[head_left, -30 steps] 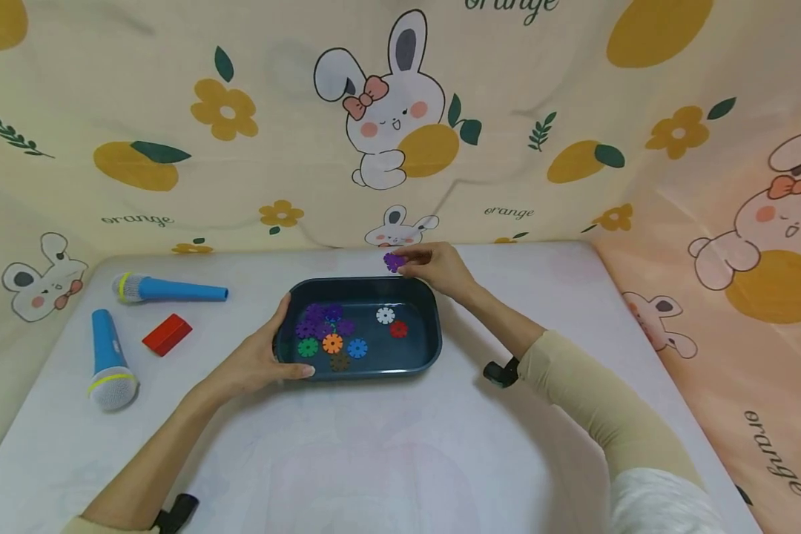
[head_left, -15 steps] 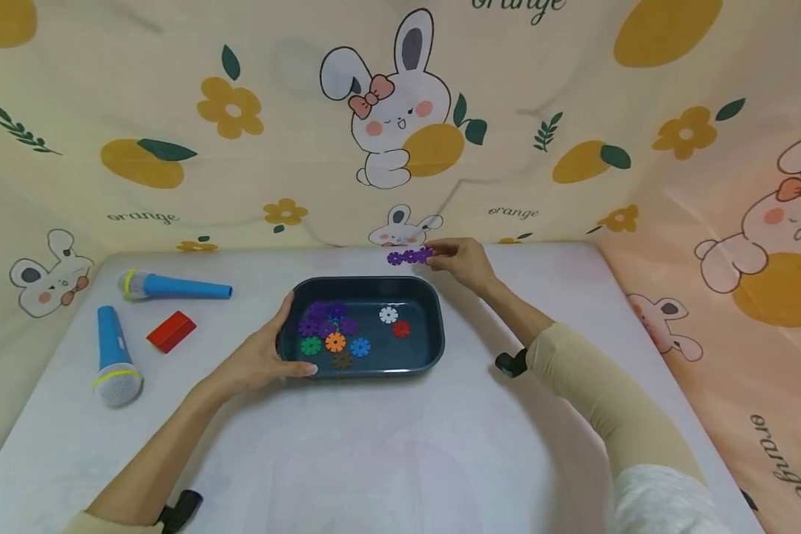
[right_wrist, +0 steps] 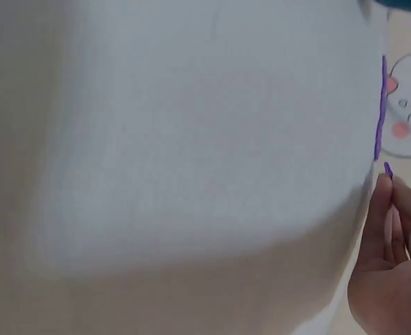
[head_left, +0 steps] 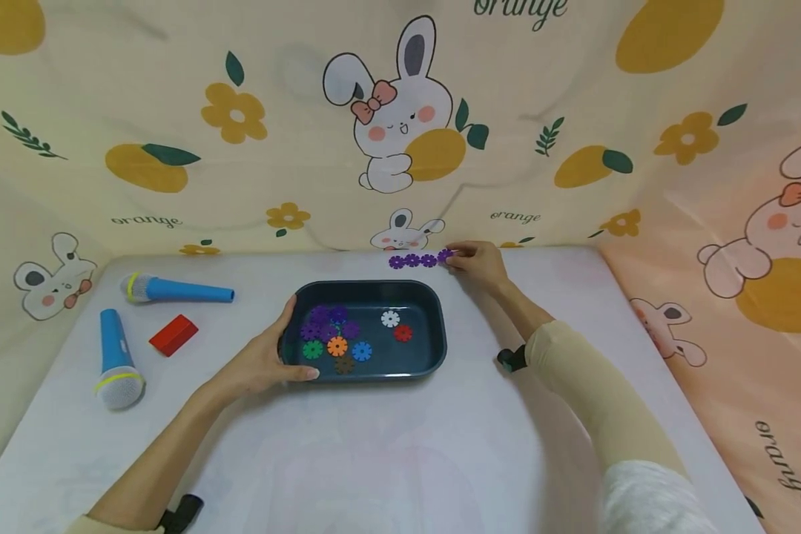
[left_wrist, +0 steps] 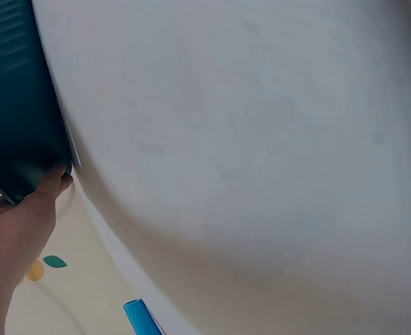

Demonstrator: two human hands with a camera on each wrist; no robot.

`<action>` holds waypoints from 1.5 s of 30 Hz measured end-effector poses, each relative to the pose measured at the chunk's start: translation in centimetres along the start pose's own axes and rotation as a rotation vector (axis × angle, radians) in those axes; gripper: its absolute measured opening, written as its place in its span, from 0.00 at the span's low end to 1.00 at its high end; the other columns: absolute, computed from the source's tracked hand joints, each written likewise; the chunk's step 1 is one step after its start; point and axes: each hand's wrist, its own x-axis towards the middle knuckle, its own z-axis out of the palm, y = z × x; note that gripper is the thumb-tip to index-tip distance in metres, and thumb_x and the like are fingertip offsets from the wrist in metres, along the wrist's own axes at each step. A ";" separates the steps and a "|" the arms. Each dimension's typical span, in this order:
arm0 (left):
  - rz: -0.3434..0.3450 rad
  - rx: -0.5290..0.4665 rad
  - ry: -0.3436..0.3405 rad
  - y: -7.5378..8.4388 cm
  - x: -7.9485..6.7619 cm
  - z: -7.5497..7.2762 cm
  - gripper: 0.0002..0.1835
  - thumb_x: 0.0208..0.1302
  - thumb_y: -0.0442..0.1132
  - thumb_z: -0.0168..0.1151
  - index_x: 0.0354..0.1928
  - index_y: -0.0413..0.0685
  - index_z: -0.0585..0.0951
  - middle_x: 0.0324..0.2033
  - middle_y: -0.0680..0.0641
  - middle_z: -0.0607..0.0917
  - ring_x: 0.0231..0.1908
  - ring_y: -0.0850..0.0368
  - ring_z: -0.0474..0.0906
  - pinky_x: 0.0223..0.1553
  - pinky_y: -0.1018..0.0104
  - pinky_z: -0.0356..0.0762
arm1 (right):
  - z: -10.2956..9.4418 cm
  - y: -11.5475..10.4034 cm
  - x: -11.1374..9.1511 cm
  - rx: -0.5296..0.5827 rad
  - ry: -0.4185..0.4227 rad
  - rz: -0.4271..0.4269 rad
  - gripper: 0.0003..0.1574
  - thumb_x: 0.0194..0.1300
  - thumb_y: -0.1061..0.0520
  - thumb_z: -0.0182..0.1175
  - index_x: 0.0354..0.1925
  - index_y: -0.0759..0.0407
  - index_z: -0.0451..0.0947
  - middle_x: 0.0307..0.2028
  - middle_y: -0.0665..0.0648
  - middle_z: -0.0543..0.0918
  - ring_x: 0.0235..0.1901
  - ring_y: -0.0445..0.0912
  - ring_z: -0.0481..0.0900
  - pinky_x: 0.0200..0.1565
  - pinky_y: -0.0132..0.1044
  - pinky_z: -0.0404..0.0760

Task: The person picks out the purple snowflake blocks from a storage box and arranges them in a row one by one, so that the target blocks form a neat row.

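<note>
My left hand (head_left: 260, 360) grips the left end of a dark blue-green tray (head_left: 374, 376), thumb over the near rim; the left wrist view shows its fingers at the tray's wall (left_wrist: 17, 105). Several purple snowflake discs (head_left: 320, 315) lie bunched at the tray's left. Green (head_left: 312, 349), orange (head_left: 337, 345), blue (head_left: 362, 351), brown, white (head_left: 390, 318) and red discs lie apart from them. Behind the tray, three purple discs (head_left: 411, 260) form a row. At its right end my right hand (head_left: 480, 265) pinches another purple disc (right_wrist: 388, 169), slightly apart from the row in the right wrist view.
Two blue toy microphones (head_left: 187, 288) with grey heads lie on the left of the white table (head_left: 400, 452). Near them is a red block (head_left: 173, 335). A printed cloth (head_left: 274, 170) hangs right behind the table's far edge.
My right hand has moved to the right along the far edge, uncovering three purple discs in a row, and now holds another at the end. The left hand keeps its grip on the tray.
</note>
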 end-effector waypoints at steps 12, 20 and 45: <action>-0.015 0.012 0.002 -0.1 -0.1 0.0 0.71 0.50 0.56 0.78 0.79 0.57 0.31 0.76 0.33 0.46 0.73 0.28 0.46 0.67 0.30 0.50 | 0.0 0.1 0.4 -0.040 -0.017 0.059 0.19 0.64 0.61 0.68 0.53 0.64 0.84 0.40 0.65 0.88 0.30 0.41 0.87 0.35 0.27 0.83; -0.019 0.008 -0.003 0.0 0.0 0.1 0.69 0.52 0.51 0.77 0.79 0.57 0.31 0.76 0.33 0.46 0.73 0.28 0.46 0.67 0.30 0.49 | -0.1 -0.1 0.4 -0.026 -0.010 0.078 0.20 0.63 0.62 0.68 0.54 0.66 0.83 0.37 0.63 0.89 0.27 0.39 0.86 0.32 0.26 0.83; 0.056 0.033 -0.009 0.0 0.2 -0.1 0.71 0.51 0.54 0.78 0.78 0.49 0.30 0.77 0.37 0.39 0.75 0.33 0.40 0.70 0.33 0.46 | 3.0 -7.1 -4.2 0.066 -0.120 -0.136 0.16 0.67 0.59 0.65 0.52 0.63 0.84 0.41 0.61 0.85 0.43 0.62 0.82 0.43 0.37 0.85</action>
